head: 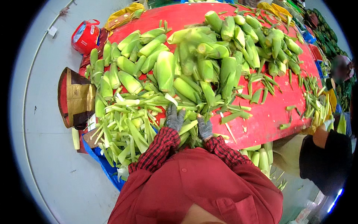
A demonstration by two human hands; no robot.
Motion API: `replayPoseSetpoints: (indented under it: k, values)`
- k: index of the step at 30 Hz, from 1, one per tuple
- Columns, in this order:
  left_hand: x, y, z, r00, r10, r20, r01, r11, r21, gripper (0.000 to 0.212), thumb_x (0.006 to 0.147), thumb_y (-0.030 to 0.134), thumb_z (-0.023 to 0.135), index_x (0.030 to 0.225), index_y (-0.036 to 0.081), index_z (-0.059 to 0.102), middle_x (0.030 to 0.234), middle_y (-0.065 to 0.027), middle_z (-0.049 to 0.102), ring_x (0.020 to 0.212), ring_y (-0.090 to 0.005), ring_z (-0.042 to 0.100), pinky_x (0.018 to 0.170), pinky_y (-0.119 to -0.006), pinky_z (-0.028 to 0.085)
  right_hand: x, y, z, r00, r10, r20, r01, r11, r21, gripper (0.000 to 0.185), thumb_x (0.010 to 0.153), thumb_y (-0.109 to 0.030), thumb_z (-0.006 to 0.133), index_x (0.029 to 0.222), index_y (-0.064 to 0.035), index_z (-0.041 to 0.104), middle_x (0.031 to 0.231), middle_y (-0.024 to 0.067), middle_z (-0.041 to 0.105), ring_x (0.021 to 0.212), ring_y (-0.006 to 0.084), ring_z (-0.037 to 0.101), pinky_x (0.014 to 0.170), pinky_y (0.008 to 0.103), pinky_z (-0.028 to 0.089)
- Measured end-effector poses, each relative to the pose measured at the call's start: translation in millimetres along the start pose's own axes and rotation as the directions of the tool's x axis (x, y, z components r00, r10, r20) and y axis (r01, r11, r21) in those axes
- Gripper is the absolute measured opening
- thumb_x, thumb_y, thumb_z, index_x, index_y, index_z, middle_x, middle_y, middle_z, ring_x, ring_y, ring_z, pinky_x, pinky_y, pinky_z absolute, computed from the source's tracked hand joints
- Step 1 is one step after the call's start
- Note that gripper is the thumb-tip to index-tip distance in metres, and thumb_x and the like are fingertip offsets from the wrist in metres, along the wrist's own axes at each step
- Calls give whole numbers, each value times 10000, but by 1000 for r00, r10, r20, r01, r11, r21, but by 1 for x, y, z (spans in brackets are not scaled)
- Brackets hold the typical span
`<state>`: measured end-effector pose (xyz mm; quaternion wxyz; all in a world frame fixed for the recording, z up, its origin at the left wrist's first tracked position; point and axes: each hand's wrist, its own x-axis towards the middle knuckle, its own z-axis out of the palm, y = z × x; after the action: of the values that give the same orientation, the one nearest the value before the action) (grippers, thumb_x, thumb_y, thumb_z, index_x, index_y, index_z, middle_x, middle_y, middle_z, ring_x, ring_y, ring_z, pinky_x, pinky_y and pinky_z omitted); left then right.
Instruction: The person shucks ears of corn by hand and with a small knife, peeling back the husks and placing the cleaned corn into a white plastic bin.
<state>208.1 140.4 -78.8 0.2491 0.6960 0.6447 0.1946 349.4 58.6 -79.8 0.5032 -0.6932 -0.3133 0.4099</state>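
My left hand [175,118], in a grey knitted glove with bare fingertips, lies at the near edge of the table among loose corn husk leaves [134,123]. Its thumb stands apart from the fingers, and a pale strip of husk [171,99] is by its fingertips. My right hand [205,127], gloved alike, is against green husk pieces [190,130] between the two hands. Its fingers are partly hidden, so a grip cannot be made out. Just beyond the hands, ears of corn in green husks [186,90] are heaped on the red table [263,123].
A brown-and-gold container [81,98] stands at the left table edge, with a red bag [85,37] farther back. Blue sheeting [105,165] hangs below the husks at near left. On the right is another person's dark sleeve [325,162], near more husk strips [316,103].
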Motion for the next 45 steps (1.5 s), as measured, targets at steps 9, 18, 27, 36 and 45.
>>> replayPoseSetpoints:
  k: [9,18,27,36,45]
  values:
    - [7,-18,-5,915,-241,324,366,154,-918,473,873,419,495,1068,-4,578,994,-138,617,884,-234,586,783,-339,454,-4,-36,62,942,-75,328,-146,788,598,468,880,-383,516,1135,9,542,1073,76,576,950,165,531,814,308,432]
    - [-1,17,-237,911,-150,-384,-306,376,-874,314,900,303,525,967,7,609,833,-31,613,720,-144,567,649,-279,462,-60,-229,137,632,-618,467,39,627,778,413,839,-306,594,1098,13,566,1049,82,606,908,174,588,783,303,464]
    - [-177,-202,-310,752,-415,-513,-325,443,-836,495,927,411,399,1206,7,467,1072,-150,573,947,-246,589,811,-340,506,-183,-187,259,92,-433,897,300,870,390,584,794,-495,580,1127,-18,522,997,183,607,946,286,584,823,356,447]
    - [-300,-334,-182,444,-892,-86,892,432,132,512,915,466,309,1184,97,540,1145,-209,554,1067,-359,527,921,-431,405,-142,-189,227,105,45,993,612,785,-100,770,733,-559,635,1235,2,476,1019,196,618,948,265,597,823,323,457]
    - [-381,-497,-242,570,-811,-129,808,525,269,383,841,377,495,1013,64,634,937,-147,637,832,-284,602,749,-373,467,-61,-123,175,482,-50,875,555,790,-261,764,751,-347,724,1316,23,367,1012,170,617,946,192,573,823,301,455]
